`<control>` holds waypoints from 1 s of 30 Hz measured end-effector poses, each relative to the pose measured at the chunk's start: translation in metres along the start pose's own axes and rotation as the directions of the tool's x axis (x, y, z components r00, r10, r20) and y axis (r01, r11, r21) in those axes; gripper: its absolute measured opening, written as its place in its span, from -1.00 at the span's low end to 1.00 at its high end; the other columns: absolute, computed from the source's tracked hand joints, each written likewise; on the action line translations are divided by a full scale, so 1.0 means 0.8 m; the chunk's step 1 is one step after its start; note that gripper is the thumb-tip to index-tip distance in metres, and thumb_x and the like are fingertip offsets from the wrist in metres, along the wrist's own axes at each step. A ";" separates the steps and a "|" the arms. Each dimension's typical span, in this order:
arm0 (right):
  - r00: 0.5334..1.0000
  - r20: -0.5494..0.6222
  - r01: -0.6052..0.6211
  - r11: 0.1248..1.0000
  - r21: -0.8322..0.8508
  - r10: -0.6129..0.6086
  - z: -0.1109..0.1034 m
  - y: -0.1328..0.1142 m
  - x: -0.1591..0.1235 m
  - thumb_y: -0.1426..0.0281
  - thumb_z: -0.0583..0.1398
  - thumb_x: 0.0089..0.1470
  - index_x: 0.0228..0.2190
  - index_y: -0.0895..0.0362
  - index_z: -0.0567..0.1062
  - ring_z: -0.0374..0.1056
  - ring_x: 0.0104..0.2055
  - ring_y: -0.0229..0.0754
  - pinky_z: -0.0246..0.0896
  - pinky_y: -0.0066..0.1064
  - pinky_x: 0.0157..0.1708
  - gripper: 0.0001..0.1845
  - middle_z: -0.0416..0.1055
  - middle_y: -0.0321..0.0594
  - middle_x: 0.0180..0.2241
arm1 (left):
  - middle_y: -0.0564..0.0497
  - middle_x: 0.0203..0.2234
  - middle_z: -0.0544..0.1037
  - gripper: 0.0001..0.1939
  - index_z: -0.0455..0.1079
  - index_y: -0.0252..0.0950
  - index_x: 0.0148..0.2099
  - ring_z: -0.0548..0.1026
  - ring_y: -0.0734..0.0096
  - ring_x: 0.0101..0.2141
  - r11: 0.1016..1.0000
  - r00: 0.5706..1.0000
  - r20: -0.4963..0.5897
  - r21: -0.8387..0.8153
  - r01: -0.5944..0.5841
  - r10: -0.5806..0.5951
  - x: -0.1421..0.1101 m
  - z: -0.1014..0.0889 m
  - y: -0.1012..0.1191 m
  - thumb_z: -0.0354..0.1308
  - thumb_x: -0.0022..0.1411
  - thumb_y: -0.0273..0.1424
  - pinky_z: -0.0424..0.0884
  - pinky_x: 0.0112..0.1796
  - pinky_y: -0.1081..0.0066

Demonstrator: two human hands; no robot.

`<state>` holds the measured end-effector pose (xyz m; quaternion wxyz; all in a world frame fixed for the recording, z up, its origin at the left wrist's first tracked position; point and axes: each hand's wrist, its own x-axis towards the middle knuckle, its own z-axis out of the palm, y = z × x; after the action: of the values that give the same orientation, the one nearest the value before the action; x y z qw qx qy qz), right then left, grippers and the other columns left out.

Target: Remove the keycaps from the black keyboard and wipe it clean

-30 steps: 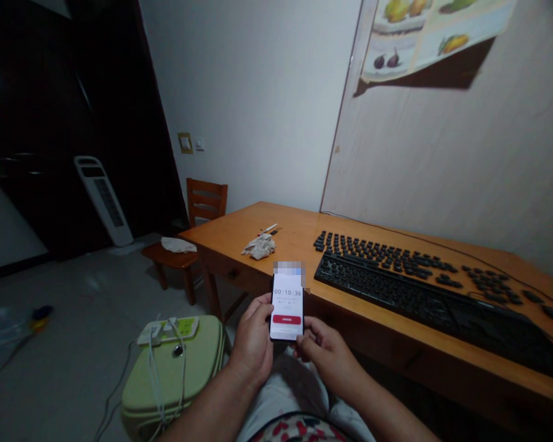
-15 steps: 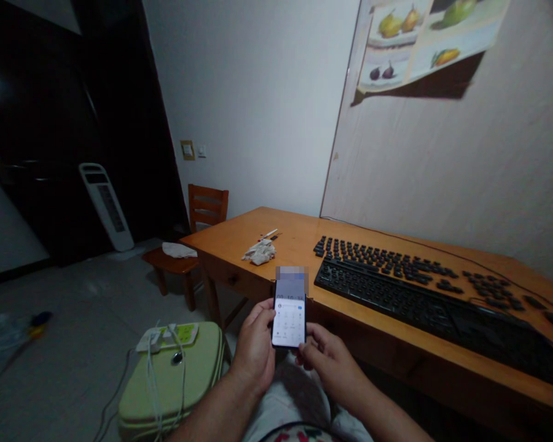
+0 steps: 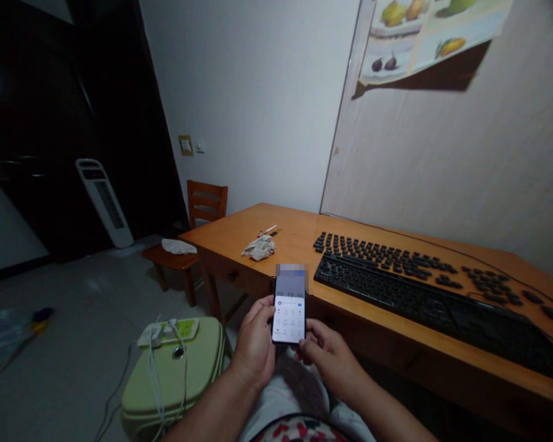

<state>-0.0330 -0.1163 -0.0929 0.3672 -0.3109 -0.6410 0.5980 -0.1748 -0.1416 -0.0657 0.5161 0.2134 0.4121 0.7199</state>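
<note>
A smartphone (image 3: 289, 319) with a lit screen is held upright over my lap, near the desk's front edge. My left hand (image 3: 258, 341) grips its left side, the thumb along the edge. At the lower right corner, my right hand (image 3: 325, 353) also holds the phone, its thumb by the bottom of the screen and its fingers curled behind. To the right on the desk lies a black keyboard (image 3: 396, 301) with its keycaps off. Loose black keycaps (image 3: 387, 252) are laid out in rows behind it. A crumpled pale cloth (image 3: 259, 247) rests beyond the phone.
The wooden desk (image 3: 295, 224) stands along the wall. A white pen-like tool (image 3: 270, 229) lies behind the cloth. At the lower left, a green case (image 3: 166, 374) carries a power strip (image 3: 188, 330) with cables. A wooden chair (image 3: 207, 199) and a white tower appliance (image 3: 105, 202) stand farther back.
The view has shifted slightly, so the desk and its things sit a little higher. Both hands stay on the phone in nearly the same pose.
</note>
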 end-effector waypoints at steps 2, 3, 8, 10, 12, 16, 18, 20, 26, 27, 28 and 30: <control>1.000 0.004 0.002 1.000 0.007 -0.002 0.000 0.001 0.000 0.36 0.16 0.05 -0.17 0.20 0.47 0.29 -0.45 -0.25 0.15 -0.44 -0.43 -0.71 0.42 -0.28 -0.47 | -0.06 -0.40 0.57 -0.66 0.41 -0.37 -0.12 0.52 0.30 -0.43 1.000 1.000 -0.002 -0.001 0.000 0.000 0.000 -0.001 -0.001 0.21 -0.01 -0.41 0.42 -0.42 0.39; 1.000 0.008 0.004 1.000 0.009 -0.004 0.000 0.001 0.000 0.36 0.16 0.05 -0.17 0.20 0.47 0.30 -0.45 -0.25 0.16 -0.44 -0.42 -0.71 0.42 -0.28 -0.47 | -0.06 -0.39 0.58 -0.65 0.41 -0.37 -0.12 0.53 0.30 -0.43 1.000 1.000 -0.001 0.001 -0.001 0.001 0.000 -0.002 -0.002 0.22 -0.01 -0.41 0.42 -0.42 0.40; 1.000 0.008 -0.004 1.000 -0.005 0.004 0.001 0.004 0.000 0.37 0.15 0.05 -0.16 0.19 0.47 0.29 -0.46 -0.24 0.15 -0.43 -0.44 -0.70 0.41 -0.29 -0.48 | -0.06 -0.34 0.59 -0.57 0.39 -0.35 -0.06 0.54 0.32 -0.43 1.000 1.000 0.012 0.031 -0.003 0.003 0.001 -0.007 -0.007 0.26 -0.05 -0.43 0.42 -0.41 0.40; 1.000 0.007 0.000 1.000 -0.003 0.000 0.001 0.005 0.000 0.38 0.15 0.04 -0.16 0.19 0.47 0.29 -0.46 -0.24 0.15 -0.43 -0.43 -0.70 0.41 -0.29 -0.48 | -0.07 -0.33 0.59 -0.56 0.38 -0.36 -0.06 0.54 0.33 -0.43 0.999 1.000 0.016 0.037 -0.011 0.011 0.001 -0.007 -0.008 0.26 -0.05 -0.44 0.42 -0.40 0.40; 1.000 0.010 0.007 1.000 0.006 -0.007 0.000 0.006 0.000 0.38 0.15 0.04 -0.16 0.20 0.47 0.30 -0.45 -0.23 0.16 -0.43 -0.42 -0.70 0.41 -0.28 -0.47 | -0.07 -0.34 0.59 -0.58 0.38 -0.36 -0.06 0.54 0.33 -0.44 0.999 1.000 0.015 0.036 -0.016 0.015 0.001 -0.006 -0.008 0.25 -0.04 -0.45 0.41 -0.41 0.41; 1.000 0.011 0.002 1.000 0.004 -0.002 0.001 0.006 0.000 0.38 0.15 0.04 -0.15 0.20 0.46 0.29 -0.44 -0.24 0.13 -0.43 -0.43 -0.70 0.41 -0.28 -0.46 | -0.08 -0.36 0.59 -0.59 0.38 -0.37 -0.07 0.53 0.33 -0.46 1.000 1.000 0.014 0.007 -0.006 0.006 -0.002 -0.003 -0.005 0.24 -0.03 -0.43 0.41 -0.42 0.40; 1.000 0.012 0.001 1.000 0.008 -0.001 0.002 0.005 0.000 0.38 0.15 0.05 -0.16 0.20 0.46 0.29 -0.44 -0.23 0.14 -0.43 -0.43 -0.70 0.42 -0.27 -0.45 | -0.08 -0.37 0.59 -0.61 0.38 -0.38 -0.08 0.54 0.32 -0.45 1.000 1.000 0.014 0.003 -0.005 0.005 -0.003 -0.003 -0.003 0.23 -0.03 -0.44 0.41 -0.42 0.40; 1.000 0.019 0.001 1.000 0.013 -0.001 0.002 0.005 -0.001 0.37 0.14 0.05 -0.16 0.21 0.46 0.29 -0.44 -0.23 0.14 -0.43 -0.42 -0.70 0.41 -0.28 -0.46 | -0.08 -0.36 0.59 -0.61 0.39 -0.38 -0.08 0.54 0.32 -0.44 1.000 1.000 0.017 0.002 -0.009 0.009 -0.004 -0.003 -0.003 0.23 -0.03 -0.45 0.41 -0.41 0.40; 1.000 0.017 0.001 1.000 -0.008 -0.001 0.000 0.005 -0.001 0.36 0.15 0.04 -0.17 0.19 0.47 0.29 -0.45 -0.23 0.14 -0.43 -0.43 -0.70 0.41 -0.30 -0.47 | -0.07 -0.36 0.59 -0.61 0.40 -0.36 -0.09 0.54 0.31 -0.43 1.000 1.000 0.010 -0.002 -0.005 0.005 -0.004 -0.004 -0.003 0.22 -0.03 -0.44 0.42 -0.40 0.39; 1.000 0.018 0.002 1.000 -0.014 -0.001 0.000 0.005 -0.001 0.36 0.15 0.05 -0.16 0.19 0.47 0.29 -0.45 -0.23 0.14 -0.43 -0.43 -0.70 0.41 -0.29 -0.48 | -0.06 -0.37 0.59 -0.62 0.40 -0.36 -0.09 0.54 0.31 -0.43 1.000 1.000 0.011 -0.004 -0.006 0.006 -0.003 -0.004 -0.004 0.22 -0.03 -0.44 0.42 -0.40 0.39; 1.000 0.020 0.001 1.000 -0.019 -0.001 0.000 0.005 -0.001 0.36 0.15 0.05 -0.15 0.20 0.46 0.29 -0.45 -0.23 0.13 -0.43 -0.43 -0.69 0.40 -0.29 -0.48 | -0.05 -0.38 0.59 -0.62 0.40 -0.35 -0.09 0.54 0.31 -0.42 1.000 1.000 0.012 -0.008 -0.008 0.008 -0.003 -0.004 -0.004 0.22 -0.03 -0.44 0.42 -0.39 0.39; 1.000 0.020 -0.002 0.999 -0.032 0.003 -0.001 0.007 0.000 0.37 0.14 0.06 -0.14 0.20 0.45 0.28 -0.46 -0.24 0.13 -0.43 -0.44 -0.69 0.40 -0.30 -0.49 | -0.04 -0.38 0.59 -0.62 0.41 -0.35 -0.10 0.54 0.31 -0.41 1.000 1.000 0.011 -0.015 -0.008 0.008 -0.001 -0.005 -0.005 0.23 -0.03 -0.43 0.42 -0.39 0.40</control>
<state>-0.0324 -0.1155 -0.0981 0.3549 -0.3115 -0.6538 0.5912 -0.1748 -0.1433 -0.0709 0.5172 0.2149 0.4030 0.7238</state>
